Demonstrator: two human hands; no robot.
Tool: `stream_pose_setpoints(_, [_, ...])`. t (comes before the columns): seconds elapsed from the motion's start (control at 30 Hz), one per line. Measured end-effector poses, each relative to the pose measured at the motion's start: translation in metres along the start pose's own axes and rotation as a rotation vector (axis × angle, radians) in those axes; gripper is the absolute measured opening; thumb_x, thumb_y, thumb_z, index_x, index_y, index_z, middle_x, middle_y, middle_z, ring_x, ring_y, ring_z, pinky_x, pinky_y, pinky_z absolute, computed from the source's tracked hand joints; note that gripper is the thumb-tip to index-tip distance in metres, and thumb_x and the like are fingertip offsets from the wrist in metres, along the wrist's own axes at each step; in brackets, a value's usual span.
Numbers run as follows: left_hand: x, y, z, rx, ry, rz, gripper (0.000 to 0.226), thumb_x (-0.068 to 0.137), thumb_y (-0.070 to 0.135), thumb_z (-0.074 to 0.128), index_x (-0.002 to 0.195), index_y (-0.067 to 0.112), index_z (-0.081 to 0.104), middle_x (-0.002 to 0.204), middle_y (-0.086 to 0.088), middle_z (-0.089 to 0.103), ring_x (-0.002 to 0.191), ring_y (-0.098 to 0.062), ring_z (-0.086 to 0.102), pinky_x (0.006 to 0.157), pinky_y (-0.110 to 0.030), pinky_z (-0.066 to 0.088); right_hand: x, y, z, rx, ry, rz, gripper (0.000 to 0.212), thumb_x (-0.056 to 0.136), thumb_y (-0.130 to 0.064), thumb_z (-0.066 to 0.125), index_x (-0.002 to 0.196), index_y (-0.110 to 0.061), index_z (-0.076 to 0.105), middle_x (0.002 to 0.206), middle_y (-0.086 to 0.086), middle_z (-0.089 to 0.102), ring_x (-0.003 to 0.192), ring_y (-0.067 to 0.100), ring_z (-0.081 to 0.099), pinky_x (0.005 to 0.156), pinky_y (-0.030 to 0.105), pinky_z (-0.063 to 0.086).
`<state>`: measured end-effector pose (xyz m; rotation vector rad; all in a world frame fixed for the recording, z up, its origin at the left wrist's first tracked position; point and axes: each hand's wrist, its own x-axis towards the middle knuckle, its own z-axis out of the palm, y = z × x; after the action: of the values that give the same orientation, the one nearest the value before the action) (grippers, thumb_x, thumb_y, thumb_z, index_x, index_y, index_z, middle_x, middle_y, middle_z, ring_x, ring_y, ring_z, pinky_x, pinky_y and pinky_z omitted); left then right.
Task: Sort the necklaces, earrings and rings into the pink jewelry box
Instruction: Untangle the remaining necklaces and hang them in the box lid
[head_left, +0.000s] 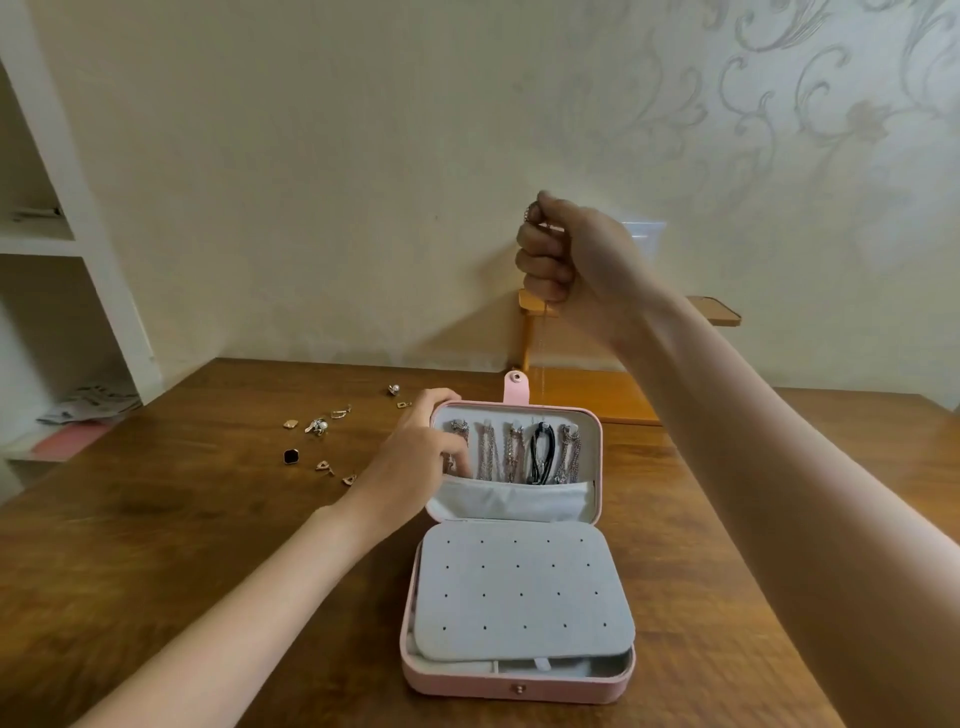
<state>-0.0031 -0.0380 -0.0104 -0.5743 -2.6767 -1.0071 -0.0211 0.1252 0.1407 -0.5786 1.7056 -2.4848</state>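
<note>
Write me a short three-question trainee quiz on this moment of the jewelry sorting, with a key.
1. True or false: the right hand, raised above the open pink jewelry box, grips a thin silver chain necklace that hangs down from it.
2. Where are the left hand's fingers? A) on the grey perforated earring panel B) at the left end of the lid's necklace row C) on the black square earring
3. Fill in: the loose earrings lie on the brown wooden table to the ____ of the box.

Key: 1 true; 2 B; 3 left
</note>
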Motion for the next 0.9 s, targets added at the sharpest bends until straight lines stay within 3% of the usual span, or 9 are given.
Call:
stream_pose_setpoints(0.1, [-0.002, 0.002, 0.002, 0.03, 0.054, 0.033, 0.035, 0.083, -0.01, 0.055, 0.061, 0.017, 0.057, 0.133, 0.001, 0.033, 0.124, -0.006, 0.025, 0.094, -0.02, 0.045, 0.002, 0.001, 0.008, 0.004, -0.018, 0.004, 0.034, 0.1, -0.02, 0.032, 0.067, -0.016, 0.038, 0.044, -0.007, 0.026, 0.034, 0.006, 0.02, 0.033, 0.017, 0.015])
stream_pose_setpoints(0.27, [-0.005, 0.008, 0.003, 0.094, 0.093, 0.054, 0.035, 0.082, -0.014, 0.054, 0.062, 0.014, 0.06, 0.137, -0.002, 0.033, 0.131, -0.012, 0.024, 0.103, -0.031, 0.042, 0.004, -0.002, 0.015, -0.018, -0.045, -0.005, 0.033, 0.1, -0.02, 0.033, 0.068, -0.016, 0.038, 0.045, -0.006, 0.025, 0.035, 0.006, 0.02, 0.033, 0.017, 0.015])
stream_pose_setpoints(0.37, [-0.008, 0.01, 0.001, 0.089, 0.095, 0.054, 0.031, 0.082, -0.012, 0.055, 0.064, 0.012, 0.06, 0.138, 0.0, 0.032, 0.132, -0.011, 0.021, 0.103, -0.023, 0.039, 0.005, 0.0, 0.018, -0.027, -0.054, -0.001, 0.033, 0.1, -0.02, 0.033, 0.068, -0.016, 0.038, 0.045, -0.006, 0.026, 0.035, 0.006, 0.02, 0.033, 0.017, 0.016])
stream_pose_setpoints(0.57, [-0.01, 0.007, 0.002, 0.104, 0.09, 0.084, 0.029, 0.082, -0.009, 0.058, 0.065, 0.013, 0.061, 0.139, 0.0, 0.031, 0.133, -0.011, 0.02, 0.103, -0.026, 0.041, 0.004, 0.015, 0.019, -0.039, -0.053, 0.024, 0.032, 0.1, -0.02, 0.033, 0.068, -0.016, 0.038, 0.045, -0.007, 0.027, 0.036, 0.006, 0.02, 0.034, 0.017, 0.015])
stream_pose_setpoints(0.67, [-0.008, 0.007, 0.003, 0.061, 0.086, 0.075, 0.033, 0.082, -0.009, 0.058, 0.064, 0.018, 0.056, 0.135, 0.003, 0.031, 0.126, -0.005, 0.022, 0.087, -0.005, 0.041, 0.003, 0.02, 0.019, -0.045, -0.063, 0.028, 0.033, 0.1, -0.02, 0.033, 0.068, -0.016, 0.038, 0.046, -0.006, 0.027, 0.036, 0.006, 0.02, 0.033, 0.016, 0.016])
stream_pose_setpoints(0.73, [-0.008, 0.008, 0.003, -0.003, 0.088, 0.064, 0.035, 0.081, -0.01, 0.058, 0.067, 0.021, 0.052, 0.131, 0.005, 0.032, 0.122, -0.002, 0.023, 0.076, 0.0, 0.041, 0.003, 0.023, 0.02, -0.052, -0.077, 0.026, 0.033, 0.1, -0.02, 0.032, 0.069, -0.016, 0.038, 0.047, -0.006, 0.027, 0.037, 0.006, 0.021, 0.033, 0.016, 0.017])
stream_pose_setpoints(0.83, [-0.007, 0.003, 0.005, 0.064, 0.089, 0.09, 0.023, 0.083, -0.007, 0.057, 0.069, 0.011, 0.06, 0.136, 0.002, 0.032, 0.126, -0.004, 0.024, 0.093, -0.017, 0.045, 0.002, 0.035, 0.021, -0.064, -0.091, 0.002, 0.031, 0.1, -0.02, 0.031, 0.069, -0.018, 0.036, 0.048, -0.006, 0.027, 0.038, 0.006, 0.02, 0.035, 0.017, 0.017])
stream_pose_setpoints(0.9, [-0.005, 0.003, 0.003, 0.058, 0.131, 0.071, 0.022, 0.086, -0.005, 0.051, 0.076, 0.01, 0.063, 0.137, 0.001, 0.034, 0.128, -0.008, 0.028, 0.096, -0.013, 0.036, -0.001, 0.049, 0.021, -0.064, -0.077, -0.018, 0.032, 0.1, -0.019, 0.032, 0.068, -0.018, 0.034, 0.048, -0.007, 0.027, 0.039, 0.006, 0.021, 0.034, 0.017, 0.018])
